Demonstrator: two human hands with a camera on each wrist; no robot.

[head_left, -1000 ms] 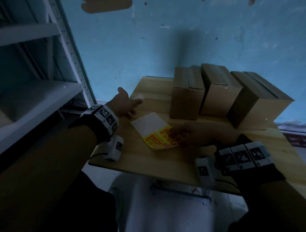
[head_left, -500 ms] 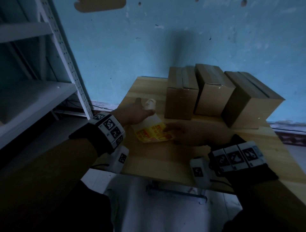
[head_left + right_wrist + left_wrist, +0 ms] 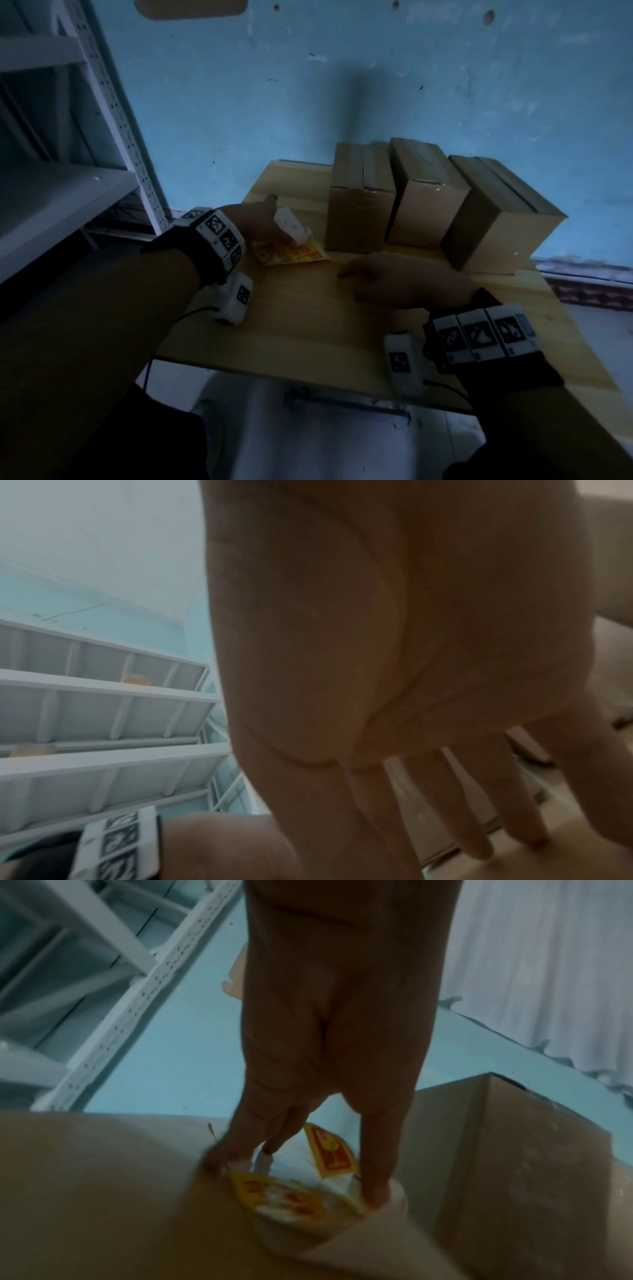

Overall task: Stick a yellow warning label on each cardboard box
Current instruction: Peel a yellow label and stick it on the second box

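Three plain cardboard boxes stand in a row at the back of the wooden table [image 3: 308,329]: left box [image 3: 359,212], middle box [image 3: 428,209], right box [image 3: 496,236]. A sheet of yellow warning labels [image 3: 294,255] lies in front of the left box. My left hand [image 3: 284,233] pinches the sheet, and its white end curls upward. In the left wrist view the thumb and fingers of the left hand [image 3: 298,1180] grip the bent label sheet [image 3: 291,1196], and one yellow label [image 3: 332,1153] stands up. My right hand [image 3: 349,286] rests flat on the table, apart from the sheet, holding nothing.
A white metal shelf rack [image 3: 68,192] stands to the left of the table. A blue wall rises right behind the boxes. The table's near edge [image 3: 308,375] runs below my wrists, with pale floor under it.
My left hand came in from the left and took hold of the label sheet, bending its white end up. My right hand let go of the sheet and drew back to the right.
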